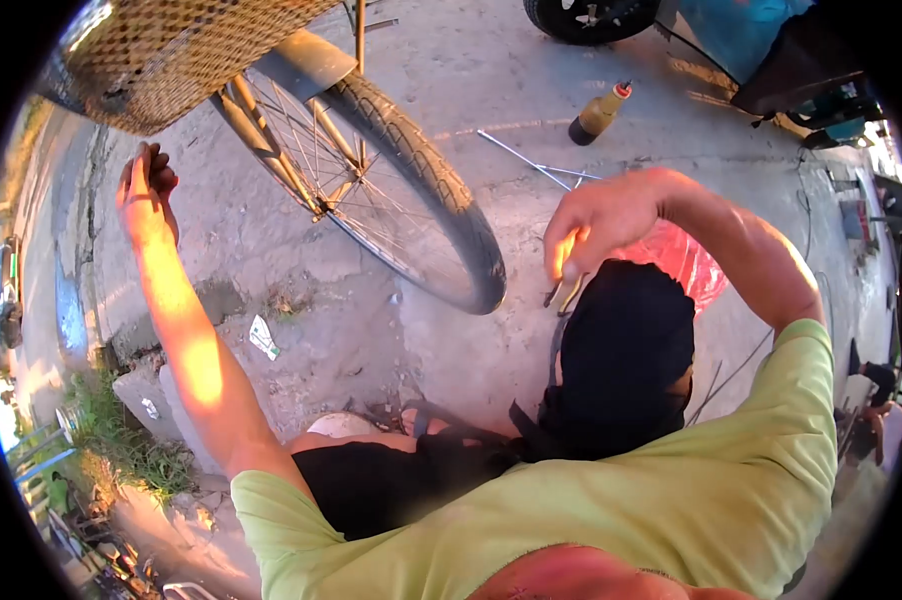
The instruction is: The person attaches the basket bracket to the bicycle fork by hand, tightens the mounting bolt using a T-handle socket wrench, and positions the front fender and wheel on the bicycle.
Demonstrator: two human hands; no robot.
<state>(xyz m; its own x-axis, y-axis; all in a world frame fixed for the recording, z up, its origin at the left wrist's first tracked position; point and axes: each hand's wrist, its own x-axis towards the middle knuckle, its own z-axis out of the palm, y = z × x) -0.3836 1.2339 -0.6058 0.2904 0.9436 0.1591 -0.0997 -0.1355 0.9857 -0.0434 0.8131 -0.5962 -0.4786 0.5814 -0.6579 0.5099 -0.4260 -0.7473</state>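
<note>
While the left hand (149, 190) curls near a basket (176, 60), holding what I can't tell, the right hand (606, 228) pinches a small dark tool (551, 295), slanting lengthwise toward the ground (461, 350) beside the tyre (411, 140).

Wheel (441, 190) across middle, open concrete (233, 215) leftward

The pale lime-green shirt (571, 510) has short sleeves (796, 385) ending well apart from the fingers (561, 238); black legwear (621, 350) covers the knee near the right hand (607, 222).
</note>
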